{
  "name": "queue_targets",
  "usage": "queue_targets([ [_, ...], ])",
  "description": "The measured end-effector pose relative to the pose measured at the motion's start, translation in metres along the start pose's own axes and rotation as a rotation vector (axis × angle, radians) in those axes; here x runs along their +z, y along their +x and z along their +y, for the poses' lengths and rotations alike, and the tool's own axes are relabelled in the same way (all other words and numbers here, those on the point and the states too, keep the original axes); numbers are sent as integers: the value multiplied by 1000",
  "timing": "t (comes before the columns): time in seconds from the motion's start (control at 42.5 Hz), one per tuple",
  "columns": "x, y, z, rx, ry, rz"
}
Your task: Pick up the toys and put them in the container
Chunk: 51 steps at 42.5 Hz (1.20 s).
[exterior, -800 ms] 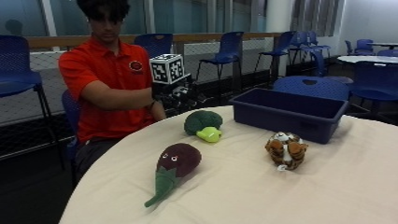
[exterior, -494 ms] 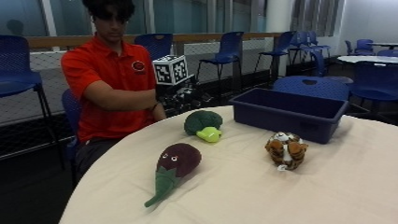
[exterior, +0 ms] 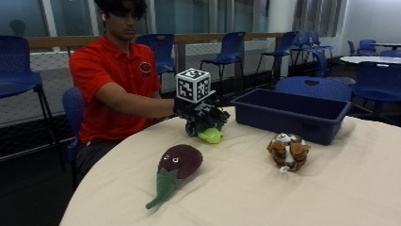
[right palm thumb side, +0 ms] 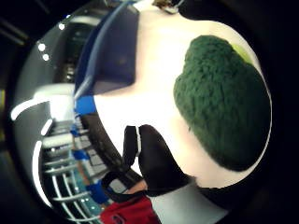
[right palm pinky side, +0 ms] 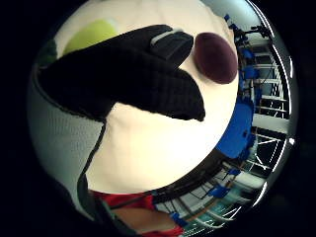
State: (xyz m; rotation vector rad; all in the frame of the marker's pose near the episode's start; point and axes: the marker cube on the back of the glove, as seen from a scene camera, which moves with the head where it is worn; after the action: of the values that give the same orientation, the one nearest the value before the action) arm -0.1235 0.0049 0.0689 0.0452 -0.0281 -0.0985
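Observation:
In the outside view my gloved right hand [exterior: 200, 115] hangs over the green broccoli toy [exterior: 212, 136] at the table's far side, fingers spread downward around its dark head; only the light green stem shows clearly. The thumb side palm view has the broccoli [right palm thumb side: 224, 107] close under the palm, with the thumb [right palm thumb side: 154, 163] a little apart from it. A glove finger [right palm pinky side: 148, 79] stretches out above the table in the little finger side palm view. A purple eggplant toy [exterior: 180, 160] [right palm pinky side: 215, 57] lies nearer the front. A tiger toy [exterior: 288, 151] stands beside the blue container [exterior: 291, 115] [right palm thumb side: 117, 51].
The round table [exterior: 251, 197] wears a cream cloth. The container stands at its far right, just to the right of the broccoli. Blue chairs [exterior: 316, 87] stand behind the table.
My hand has moved forward from the table's far edge and come down over the broccoli. The toys and the container have not moved.

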Motion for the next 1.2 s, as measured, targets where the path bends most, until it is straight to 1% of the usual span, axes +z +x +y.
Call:
queue_targets([
  [0.141, 20, 6, -15, 46, -69, -28],
  [0.282, 36, 3, -21, 67, -130, 64],
  [0.541, 37, -1, -23, 84, -96, 116],
  [0.659, 31, -6, -24, 43, -72, 177],
  [0.706, 24, -6, -25, 17, -73, 194],
  [0.776, 4, -6, -26, -9, -54, 155],
  [0.87, -31, -8, -29, -22, 10, 92],
  [0.964, -71, -20, -38, -38, 71, 83],
  [1.082, -111, -47, -62, -73, 108, 76],
  [1.2, -131, -88, -103, -121, 104, 78],
])
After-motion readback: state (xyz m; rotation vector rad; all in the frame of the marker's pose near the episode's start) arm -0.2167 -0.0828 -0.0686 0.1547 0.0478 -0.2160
